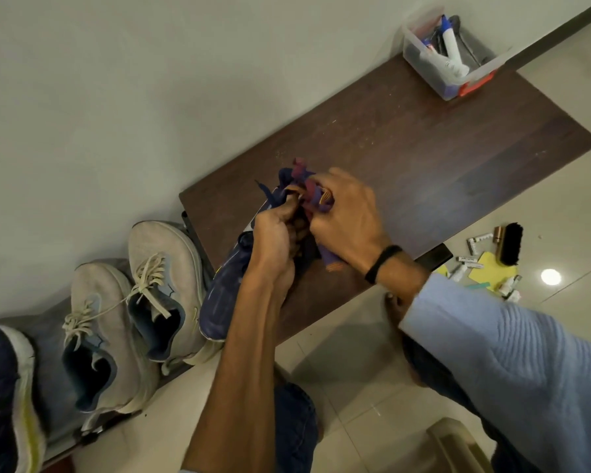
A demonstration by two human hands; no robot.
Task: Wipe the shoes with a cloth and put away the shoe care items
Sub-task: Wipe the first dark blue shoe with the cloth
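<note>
- The left hand [273, 240] has its fingers curled round the upper part of the navy shoe [226, 291], which lies at the near end of the dark bench [423, 148].
- The right hand [345, 216] grips the purple and maroon cloth [307, 186] and holds it against the shoe, just beside the left hand.
- Two grey shoes [151, 285] stand left of the navy shoe.
- A clear box [423, 70] with tubes stands at the far end of the bench.
- On the floor to the right lie a black brush [510, 244] and a yellow cloth [492, 268].
</note>
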